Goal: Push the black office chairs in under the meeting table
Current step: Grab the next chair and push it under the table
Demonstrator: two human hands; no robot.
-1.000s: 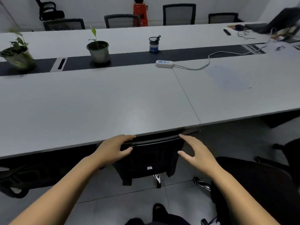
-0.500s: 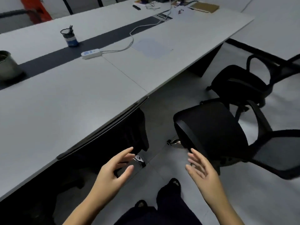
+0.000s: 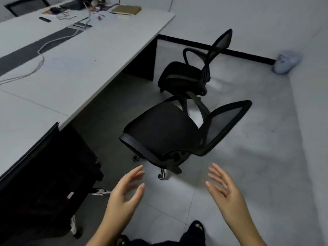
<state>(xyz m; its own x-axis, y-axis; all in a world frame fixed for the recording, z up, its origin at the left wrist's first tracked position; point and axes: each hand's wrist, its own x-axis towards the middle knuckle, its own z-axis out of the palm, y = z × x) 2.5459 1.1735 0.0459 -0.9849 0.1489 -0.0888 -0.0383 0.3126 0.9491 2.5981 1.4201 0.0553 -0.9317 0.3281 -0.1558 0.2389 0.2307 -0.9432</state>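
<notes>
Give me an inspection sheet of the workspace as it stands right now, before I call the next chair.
Surface: grey meeting table, dark strip down its middle, near part bare.
Job's things: one chair already tucked under the table edge at left; nearest chair stands out on the floor, backrest away from the table; second chair beyond it, also out.
Clutter: brown notebook, small black remote-like item and blurred oddments at the far end of the table.
Hands: left hand and right hand both open, empty, touching nothing.
Cables: white cable trailing across the tabletop.
Surroundings: tiled floor; pale bag-like object against the wall.
</notes>
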